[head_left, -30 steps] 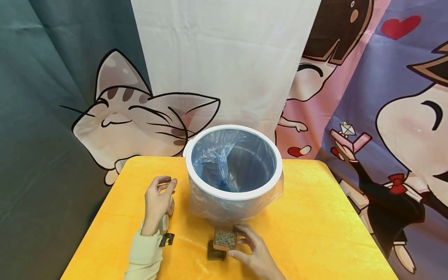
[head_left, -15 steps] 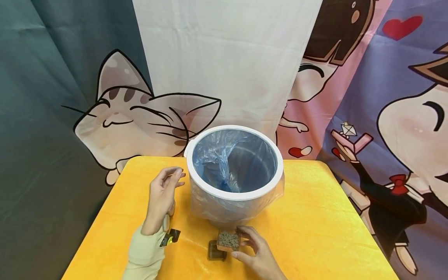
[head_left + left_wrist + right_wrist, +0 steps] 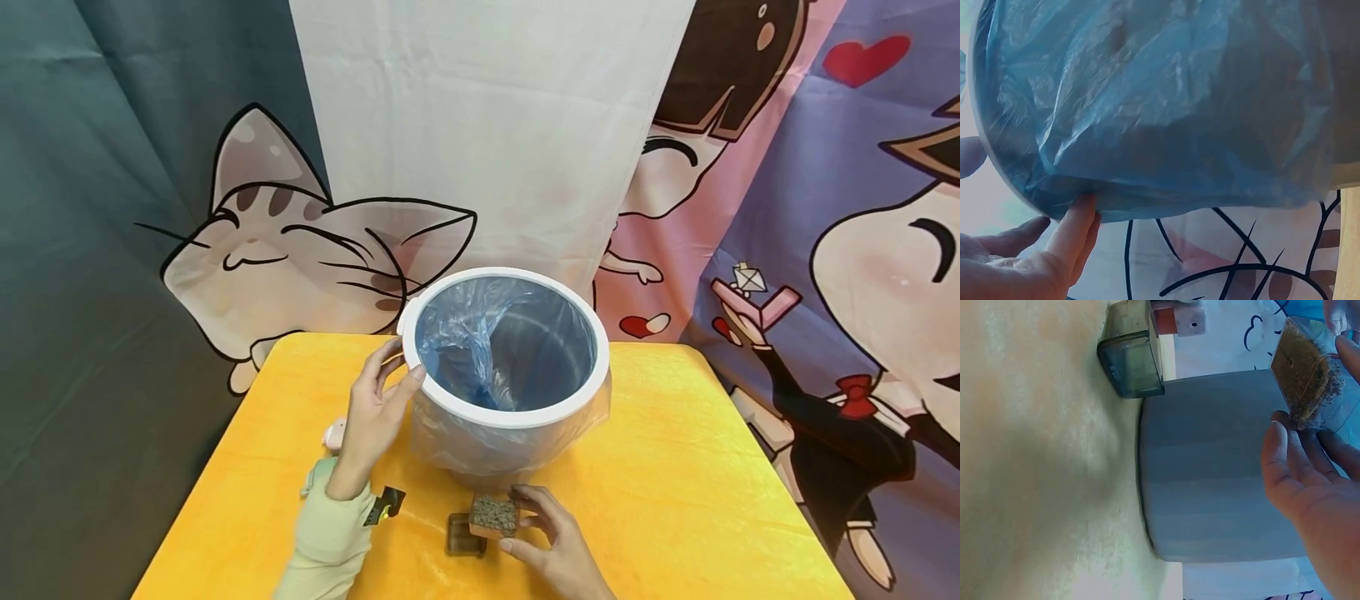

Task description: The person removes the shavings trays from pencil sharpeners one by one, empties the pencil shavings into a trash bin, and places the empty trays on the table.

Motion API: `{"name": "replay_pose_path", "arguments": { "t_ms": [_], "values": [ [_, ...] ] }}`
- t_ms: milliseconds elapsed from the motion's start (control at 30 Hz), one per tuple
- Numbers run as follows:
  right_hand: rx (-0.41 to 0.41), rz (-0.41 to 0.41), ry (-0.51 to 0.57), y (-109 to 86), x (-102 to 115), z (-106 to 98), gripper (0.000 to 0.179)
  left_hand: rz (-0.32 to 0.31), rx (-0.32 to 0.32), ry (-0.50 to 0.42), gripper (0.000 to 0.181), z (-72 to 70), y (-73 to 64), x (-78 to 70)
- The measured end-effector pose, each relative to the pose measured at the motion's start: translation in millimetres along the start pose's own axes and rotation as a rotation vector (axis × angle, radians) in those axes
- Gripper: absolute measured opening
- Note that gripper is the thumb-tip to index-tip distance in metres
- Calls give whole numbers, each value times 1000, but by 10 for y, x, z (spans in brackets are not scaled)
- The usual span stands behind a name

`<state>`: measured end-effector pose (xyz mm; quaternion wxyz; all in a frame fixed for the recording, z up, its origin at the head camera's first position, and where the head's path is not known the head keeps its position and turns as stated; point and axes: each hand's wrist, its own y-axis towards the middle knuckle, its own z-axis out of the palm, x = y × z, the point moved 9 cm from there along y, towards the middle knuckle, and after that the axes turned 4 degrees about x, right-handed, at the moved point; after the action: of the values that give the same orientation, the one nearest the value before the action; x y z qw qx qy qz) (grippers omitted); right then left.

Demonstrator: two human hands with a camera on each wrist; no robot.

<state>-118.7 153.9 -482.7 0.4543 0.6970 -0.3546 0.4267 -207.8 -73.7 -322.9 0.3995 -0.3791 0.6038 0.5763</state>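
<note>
A white-rimmed trash can [image 3: 517,412] lined with a thin bluish plastic bag [image 3: 1179,112] stands upright on the table. At its left edge, my left hand [image 3: 378,412] grips the rim, thumb on top; in the left wrist view, its fingers press the bag from outside. My right hand [image 3: 555,537] holds a small square pot [image 3: 493,517] by its right side, in front of the can. Grey-brown grainy soil fills the pot, and its walls look clear in the right wrist view. Just left of and below it, a dark translucent square tray [image 3: 465,535] sits on the table.
A yellow cloth [image 3: 675,467] covers the table. A small pink-and-white object [image 3: 335,435] lies left of my left forearm, partly hidden. Curtains with cartoon figures [image 3: 300,267] hang close behind the table.
My left hand has moved right and onto the can's rim, uncovering the pink-and-white object. The right hand with the pot has shifted slightly right, and more of the tray shows.
</note>
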Motion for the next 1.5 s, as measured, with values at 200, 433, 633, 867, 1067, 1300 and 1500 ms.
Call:
{"name": "replay_pose_path", "arguments": {
  "t_ms": [200,433,633,867,1067,1300,1500],
  "values": [
    [-28,31,25,-13,-9,-62,59,12,-6,-61,56,27,-3,85],
    [-23,14,38,-31,-5,-115,58,47,-39,-52,53,-4,-2,245],
    [-23,2,82,-62,-5,-179,59,22,-49,-38,54,32,-19,207],
    [-37,-43,124,-92,64,-285,58,36,-69,13,54,84,-63,7],
    [-44,-83,134,-100,132,-384,59,22,-74,42,54,71,-88,3],
    [-40,-107,134,-105,174,-456,59,27,-63,16,55,66,-88,8],
    [-66,-115,137,-122,215,-539,59,43,-54,-3,54,89,-77,-5]
  ]
}}
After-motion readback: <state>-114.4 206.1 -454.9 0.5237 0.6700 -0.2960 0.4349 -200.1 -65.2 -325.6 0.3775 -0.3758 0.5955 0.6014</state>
